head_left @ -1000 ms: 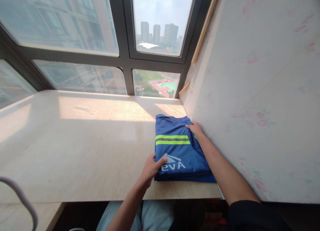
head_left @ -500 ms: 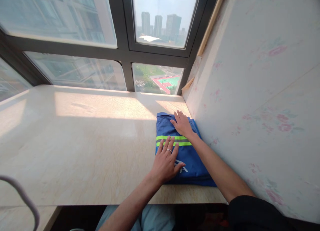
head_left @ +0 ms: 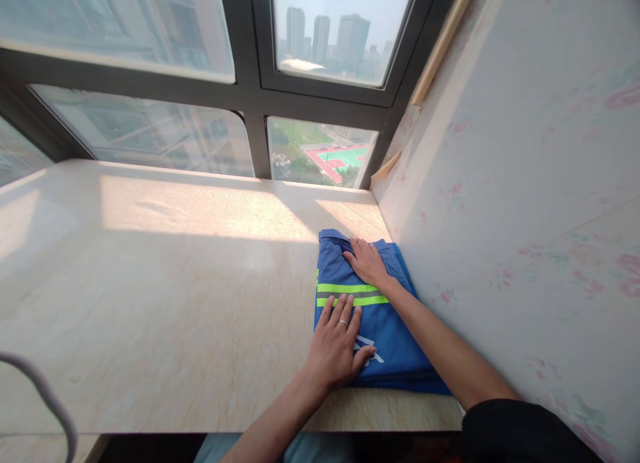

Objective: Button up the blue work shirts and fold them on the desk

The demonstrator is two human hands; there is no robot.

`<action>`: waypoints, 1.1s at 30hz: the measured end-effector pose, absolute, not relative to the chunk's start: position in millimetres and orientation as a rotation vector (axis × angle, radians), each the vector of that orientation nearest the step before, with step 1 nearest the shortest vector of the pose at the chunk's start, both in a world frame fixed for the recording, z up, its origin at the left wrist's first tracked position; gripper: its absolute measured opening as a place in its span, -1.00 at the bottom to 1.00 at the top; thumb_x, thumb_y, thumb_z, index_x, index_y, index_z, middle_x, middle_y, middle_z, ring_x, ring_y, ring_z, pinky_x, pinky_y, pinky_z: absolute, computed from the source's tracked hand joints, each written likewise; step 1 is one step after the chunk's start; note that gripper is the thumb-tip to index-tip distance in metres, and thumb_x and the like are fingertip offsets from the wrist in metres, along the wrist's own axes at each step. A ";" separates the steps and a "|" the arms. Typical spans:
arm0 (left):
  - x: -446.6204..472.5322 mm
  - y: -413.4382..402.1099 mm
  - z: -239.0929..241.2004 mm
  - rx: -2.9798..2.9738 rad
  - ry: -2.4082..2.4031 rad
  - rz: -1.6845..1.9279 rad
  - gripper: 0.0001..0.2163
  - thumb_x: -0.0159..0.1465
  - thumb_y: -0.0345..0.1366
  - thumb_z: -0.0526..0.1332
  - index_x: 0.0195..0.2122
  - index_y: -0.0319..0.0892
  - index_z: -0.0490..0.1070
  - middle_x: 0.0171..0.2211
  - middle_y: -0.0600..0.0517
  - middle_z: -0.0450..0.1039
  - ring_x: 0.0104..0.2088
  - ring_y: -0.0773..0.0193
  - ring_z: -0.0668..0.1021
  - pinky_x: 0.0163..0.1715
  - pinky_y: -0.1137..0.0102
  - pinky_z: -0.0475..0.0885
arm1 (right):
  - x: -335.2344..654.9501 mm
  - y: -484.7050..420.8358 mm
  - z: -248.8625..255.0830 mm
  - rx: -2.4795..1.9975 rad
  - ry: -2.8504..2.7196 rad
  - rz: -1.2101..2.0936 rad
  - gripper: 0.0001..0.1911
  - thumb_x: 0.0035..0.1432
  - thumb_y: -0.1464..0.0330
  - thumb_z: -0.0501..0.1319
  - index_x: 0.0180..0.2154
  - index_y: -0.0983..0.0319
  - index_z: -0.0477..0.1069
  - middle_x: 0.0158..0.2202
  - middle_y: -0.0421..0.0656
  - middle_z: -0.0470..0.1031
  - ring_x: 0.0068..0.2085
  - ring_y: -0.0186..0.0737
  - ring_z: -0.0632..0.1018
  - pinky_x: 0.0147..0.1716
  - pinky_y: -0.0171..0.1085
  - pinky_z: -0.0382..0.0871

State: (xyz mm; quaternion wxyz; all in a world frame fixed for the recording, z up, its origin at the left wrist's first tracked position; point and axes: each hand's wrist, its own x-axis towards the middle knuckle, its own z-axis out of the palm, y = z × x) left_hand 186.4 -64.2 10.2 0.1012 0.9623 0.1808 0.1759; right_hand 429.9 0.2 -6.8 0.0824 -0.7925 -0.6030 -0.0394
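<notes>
A folded blue garment (head_left: 400, 346) with a yellow-green and grey reflective stripe and white lettering lies flat on the stone sill, close to the right wall. My left hand (head_left: 337, 346), wearing a ring, rests palm down on its left front part, fingers spread over the lower edge of the stripe. Farther back, my right hand (head_left: 369, 263) lies flat on the upper part, above the stripe, with fingers extended. Neither hand grips the cloth. Part of the white lettering is hidden under my left hand.
The pale marble-patterned sill (head_left: 175, 316) runs off to the left. Behind it stands a dark-framed window (head_left: 320, 99). A flower-patterned wall (head_left: 525, 183) bounds the right side, its paper peeling near the corner. A grey curved tube (head_left: 47, 393) crosses the lower left.
The view has shifted slightly, so the garment and both hands appear a little lower and further right. My hands stay flat on the garment, in nearly the same places.
</notes>
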 end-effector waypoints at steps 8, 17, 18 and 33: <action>186.2 -64.4 8.7 2.804 0.534 0.518 -0.31 0.34 0.16 -0.06 0.31 -0.27 0.16 0.36 -0.19 0.08 0.38 -0.02 0.09 0.36 0.03 -0.09 | 380.1 20.8 36.2 -1.990 -2.024 -0.313 -0.25 0.38 -0.02 -0.21 0.39 0.32 -0.07 0.44 0.07 -0.16 0.43 0.00 -0.12 0.34 0.05 -0.15; 187.5 -65.7 7.4 2.802 0.548 0.510 -0.32 0.35 0.14 -0.07 0.33 -0.28 0.13 0.36 -0.20 0.05 0.38 -0.04 0.09 0.35 0.02 -0.11 | 367.6 46.9 8.3 -2.076 -2.088 -0.101 -0.32 0.41 0.05 -0.22 0.35 0.33 0.06 0.39 0.02 0.06 0.38 -0.03 0.09 0.33 -0.01 -0.08; 187.6 -65.7 7.3 2.800 0.547 0.506 -0.32 0.35 0.13 -0.07 0.33 -0.28 0.14 0.37 -0.20 0.05 0.38 -0.04 0.09 0.35 0.02 -0.11 | 368.4 46.4 6.4 -2.078 -2.085 -0.097 -0.32 0.41 0.05 -0.22 0.35 0.33 0.06 0.39 0.02 0.05 0.39 -0.04 0.08 0.33 -0.02 -0.08; 189.2 -64.9 6.7 2.803 0.566 0.532 -0.33 0.34 0.14 -0.04 0.30 -0.26 0.20 0.34 -0.20 0.13 0.36 -0.01 0.14 0.35 0.00 -0.07 | 376.9 49.0 7.3 -2.048 -2.068 0.130 -0.31 0.40 0.04 -0.25 0.40 0.26 -0.13 0.41 0.02 -0.05 0.41 -0.10 0.01 0.33 0.02 -0.09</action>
